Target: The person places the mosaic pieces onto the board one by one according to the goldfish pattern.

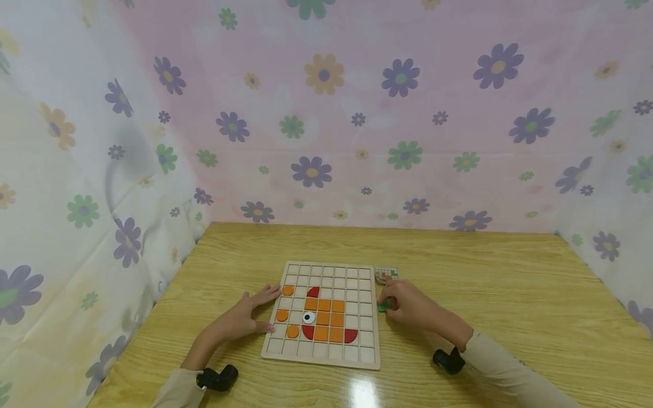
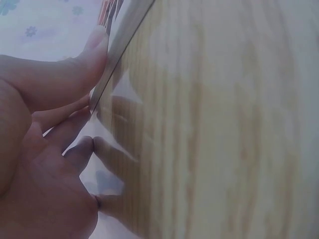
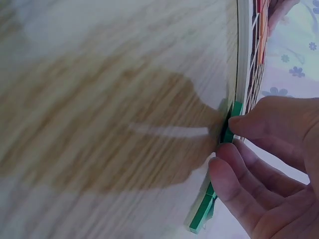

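A wooden grid board (image 1: 320, 357) lies flat on the table with a fish-like pattern of orange squares (image 1: 323, 319), red quarter-round pieces (image 1: 351, 336) and a white eye piece (image 1: 308, 318). Three orange round pieces (image 1: 282, 315) sit in cells at the left. My left hand (image 1: 240, 318), fingers spread, touches the board's left edge with thumb and fingertips. Beside the right edge, my right hand (image 1: 410, 306) pinches a green tile (image 3: 235, 115) between thumb and fingers, low over the table. More green tile (image 3: 202, 213) shows beyond the fingertips in the right wrist view.
A small gridded picture card (image 1: 386, 272) lies by the board's upper right corner, partly covered by my right hand. Flowered cloth (image 1: 357, 130) stands around the back and sides of the wooden table (image 1: 490, 272). Each wrist carries a black camera (image 1: 218, 378).
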